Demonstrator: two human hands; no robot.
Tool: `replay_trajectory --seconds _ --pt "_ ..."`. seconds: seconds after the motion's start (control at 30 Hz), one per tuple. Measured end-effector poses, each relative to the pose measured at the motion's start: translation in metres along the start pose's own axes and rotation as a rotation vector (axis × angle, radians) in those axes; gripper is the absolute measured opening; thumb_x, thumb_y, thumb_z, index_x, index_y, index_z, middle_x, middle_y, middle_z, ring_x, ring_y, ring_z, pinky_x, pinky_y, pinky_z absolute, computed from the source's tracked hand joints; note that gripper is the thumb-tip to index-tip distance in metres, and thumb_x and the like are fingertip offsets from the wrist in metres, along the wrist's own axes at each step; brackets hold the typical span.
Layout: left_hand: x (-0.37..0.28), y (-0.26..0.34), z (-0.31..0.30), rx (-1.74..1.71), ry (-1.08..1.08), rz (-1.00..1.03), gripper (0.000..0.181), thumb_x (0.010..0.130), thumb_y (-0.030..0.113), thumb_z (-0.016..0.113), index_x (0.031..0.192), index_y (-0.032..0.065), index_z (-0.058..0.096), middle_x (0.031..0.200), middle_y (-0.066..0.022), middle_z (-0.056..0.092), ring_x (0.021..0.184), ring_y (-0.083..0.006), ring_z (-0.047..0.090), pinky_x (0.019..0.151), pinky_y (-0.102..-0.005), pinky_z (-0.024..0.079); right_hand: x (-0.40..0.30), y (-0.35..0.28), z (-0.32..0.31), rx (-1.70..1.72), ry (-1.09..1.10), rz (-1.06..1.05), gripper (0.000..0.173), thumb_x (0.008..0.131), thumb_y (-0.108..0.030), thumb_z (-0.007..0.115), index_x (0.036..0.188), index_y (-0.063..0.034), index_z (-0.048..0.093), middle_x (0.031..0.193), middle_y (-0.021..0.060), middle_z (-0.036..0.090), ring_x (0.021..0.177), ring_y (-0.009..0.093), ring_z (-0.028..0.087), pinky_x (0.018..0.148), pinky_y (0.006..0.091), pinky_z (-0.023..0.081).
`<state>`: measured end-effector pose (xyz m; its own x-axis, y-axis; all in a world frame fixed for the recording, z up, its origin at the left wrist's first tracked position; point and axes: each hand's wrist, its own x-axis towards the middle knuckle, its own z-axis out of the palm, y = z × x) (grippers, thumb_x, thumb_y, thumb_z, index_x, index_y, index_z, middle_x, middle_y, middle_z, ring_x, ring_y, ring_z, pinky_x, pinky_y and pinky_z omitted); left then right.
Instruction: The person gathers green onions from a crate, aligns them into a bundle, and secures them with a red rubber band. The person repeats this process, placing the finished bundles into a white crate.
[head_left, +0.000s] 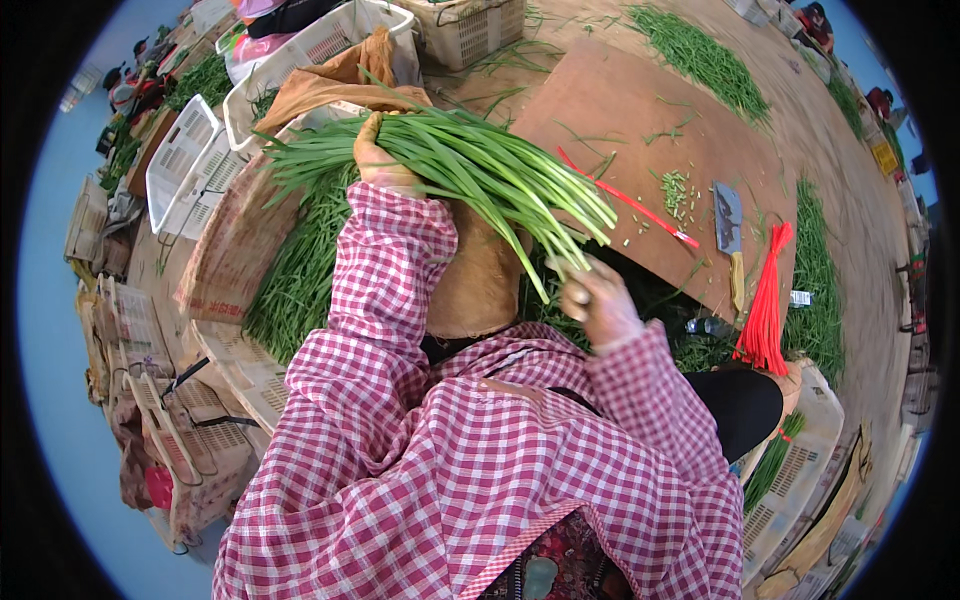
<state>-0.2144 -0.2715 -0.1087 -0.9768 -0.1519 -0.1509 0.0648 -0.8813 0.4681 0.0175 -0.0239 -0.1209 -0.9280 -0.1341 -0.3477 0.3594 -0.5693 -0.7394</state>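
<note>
My left hand (384, 161) is wrapped around a thick bunch of garlic chives (480, 165), holding it raised above my lap. Green leaf tips spread to the left, and the pale cut ends point down to the right. Just below those ends is my right hand (596, 300), its fingers curled and slightly blurred. Whether it pinches a stalk cannot be made out. Under the bunch, a brown cover (472, 277) lies over my lap. A pile of loose chives (300, 277) fills the lined crate at my left.
A brown board (637, 97) at right bears a cleaver (727, 217), a red tie strip (630, 199) and chopped stalk bits (675, 193). A bundle of red ties (766, 300) hangs over its near right corner. Plastic crates (187, 169) stand left; chives (705, 60) lie on the ground beyond.
</note>
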Motion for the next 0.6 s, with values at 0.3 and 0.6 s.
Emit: replay_trajectory --seconds 0.3,0.6 --pt "0.023 -0.008 -0.011 -0.002 0.066 -0.02 0.019 0.091 0.017 0.048 0.092 0.0017 0.059 0.084 -0.0103 0.063 0.076 -0.0272 0.062 0.076 -0.0417 0.054 -0.049 -0.017 -0.079 -0.426 0.551 -0.251 0.02 0.094 -0.02 0.06 0.091 -0.0015 0.067 0.062 -0.0017 0.055 0.052 0.007 0.052 0.046 0.0204 0.039" --pt "0.01 -0.01 0.002 0.092 0.067 0.079 0.023 0.093 0.019 0.044 0.092 0.0012 0.058 0.084 -0.01 0.062 0.077 -0.027 0.062 0.076 -0.0415 0.054 -0.002 -0.026 0.026 -0.725 0.325 -0.908 0.043 0.069 -0.016 0.081 0.11 -0.0075 0.069 0.134 0.0088 0.051 0.12 0.024 0.052 0.103 0.038 0.042"
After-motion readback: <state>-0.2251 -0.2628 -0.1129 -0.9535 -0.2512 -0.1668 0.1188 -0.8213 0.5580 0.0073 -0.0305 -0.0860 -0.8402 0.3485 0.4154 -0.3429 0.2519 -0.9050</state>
